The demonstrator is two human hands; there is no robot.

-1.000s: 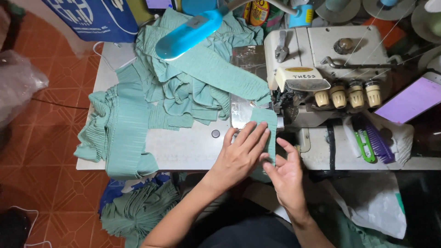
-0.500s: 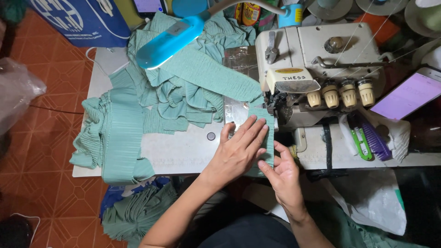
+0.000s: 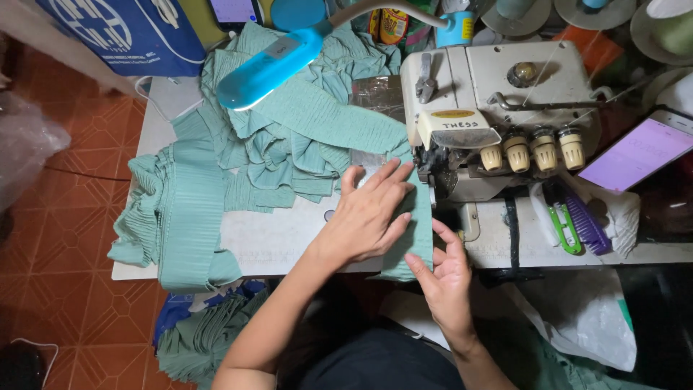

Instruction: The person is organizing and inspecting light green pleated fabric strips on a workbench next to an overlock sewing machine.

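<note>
A narrow strip of green pleated fabric [image 3: 421, 242] runs from the needle area of a white overlock sewing machine [image 3: 498, 87] down to the table's front edge. My left hand [image 3: 368, 213] lies flat on the strip, fingers spread, fingertips close to the machine's foot. My right hand [image 3: 444, 278] grips the strip's lower right edge at the table edge, thumb on top. A large heap of the same green fabric [image 3: 289, 137] lies to the left of the machine.
A blue lamp head [image 3: 271, 65] hangs over the heap. A long folded green band [image 3: 184, 209] drapes off the white table [image 3: 274, 242]. A phone with a lit screen [image 3: 635, 152], a green clipper and purple brush [image 3: 574, 224], and white plastic [image 3: 592, 318] lie to the right. More green cloth [image 3: 202, 339] lies on the tiled floor.
Both hands have slid the strip a little toward the machine; my left fingertips are now closer to the foot. The view has shifted slightly.
</note>
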